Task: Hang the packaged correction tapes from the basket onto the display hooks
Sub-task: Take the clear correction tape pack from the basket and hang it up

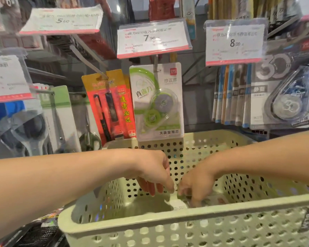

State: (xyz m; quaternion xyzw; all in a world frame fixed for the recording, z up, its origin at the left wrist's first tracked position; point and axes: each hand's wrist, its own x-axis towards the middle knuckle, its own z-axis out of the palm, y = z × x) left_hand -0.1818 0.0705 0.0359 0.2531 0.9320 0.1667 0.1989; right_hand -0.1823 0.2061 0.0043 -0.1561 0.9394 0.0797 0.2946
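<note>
Both hands reach down into a pale green basket (185,213) full of round holes. The basket's near wall hides most of the floor, so what lies there is hard to see. Under the right hand (196,186) there is a blurry pack (212,200), with bits of white and green showing. Its shape is smeared, so what it is cannot be told for sure. The right fingers (193,200) curl down onto it and touch it, but whether they pinch it cannot be told. The left hand (153,172) hangs just beside the right one, fingers loose and pointing down, with nothing in them.

One correction tape (156,101) in a green and white pack hangs on a hook (156,64) right behind the basket, in the middle. A 7.90 tag (152,39) sits above it and hides where the hook starts. To its left hangs a red pen pack (109,106), touching it at the edge. To the right a row of blue tape packs (282,97) hangs under an 8.00 tag (235,42); the tag covers their tops. On the far left, scissors (36,129) in clear packs are blurry and partly behind another tag (7,81). The picture's edges cut off both arms.
</note>
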